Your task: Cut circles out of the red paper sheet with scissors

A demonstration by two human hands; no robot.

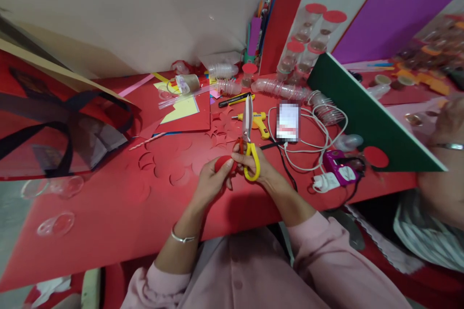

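A smooth red tabletop [163, 222] runs up to a pale wall [163, 14] in my head feed. Over it, just in front of the body, my left hand [213, 176] pinches one rounded red piece [222, 163]; my right hand [260, 166] is closed on one pair of scissors [248, 120], metal blades pointing away, its fingertips meeting the left's near the piece. Beyond lie thin, curved red offcuts [219, 130], which I cannot count where they overlap, one yellow plastic glue gun [260, 119] and one dark cutter [232, 101]. Right of the gun I have one phone [288, 123], its screen blurred. Ridged stacks of nested clear cups [279, 89] lie farther back. One flat green board [369, 116] stands upright on my right, partly screening a co-worker's arm [444, 154]; before it sit one magenta power box [335, 160] and one flat red disc [376, 156].
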